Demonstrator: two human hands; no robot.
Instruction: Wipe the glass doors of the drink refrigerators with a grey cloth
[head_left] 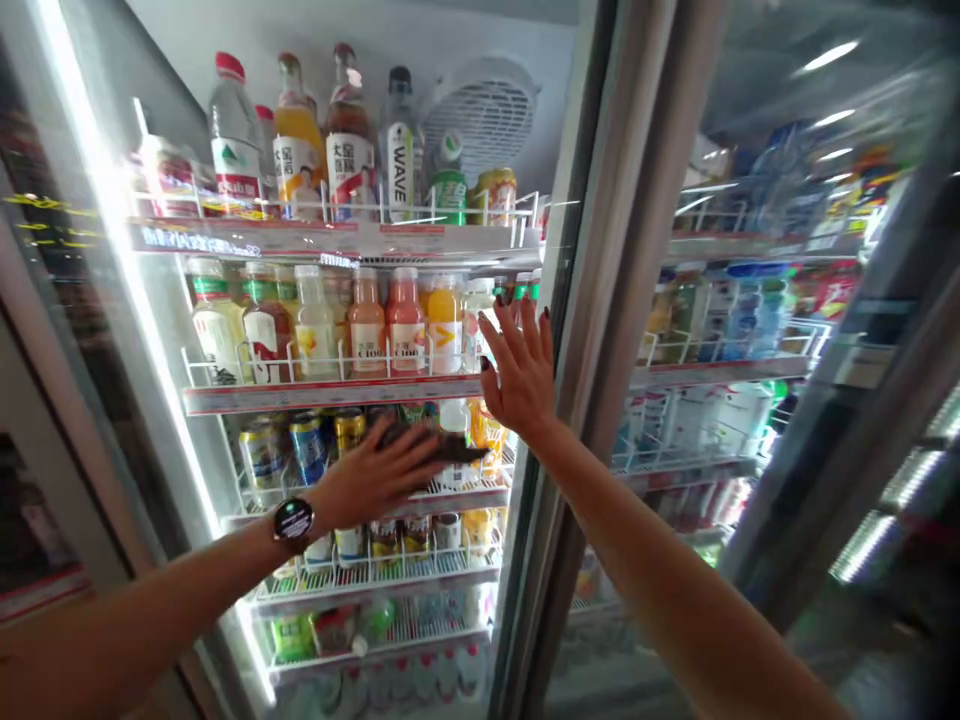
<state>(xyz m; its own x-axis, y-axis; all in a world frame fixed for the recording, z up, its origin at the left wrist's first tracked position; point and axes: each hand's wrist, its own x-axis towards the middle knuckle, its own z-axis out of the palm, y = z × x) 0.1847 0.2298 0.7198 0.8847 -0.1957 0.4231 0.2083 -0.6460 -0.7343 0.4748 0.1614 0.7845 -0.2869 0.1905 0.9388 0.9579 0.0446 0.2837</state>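
My left hand [375,475] reaches into a glass-door drinks cooler [592,330], fingers straight and close together. Its fingertips lie over a dark brown object [446,447] on the third shelf, which is too blurred to name. A round black smartwatch [293,520] sits on that wrist. My right hand [521,370] is spread flat, with dark nails, against the glass beside the cooler's central metal door frame. Bottles of orange and pale juice [405,325] stand just left of its fingers, behind a white wire rail. Neither hand grips anything that I can see.
Shelves hold cans and bottled drinks behind wire rails, with a white fan [484,115] at the top back. A bright light strip [112,200] runs down the left side. A second glass door [720,330] on the right shows more stocked shelves.
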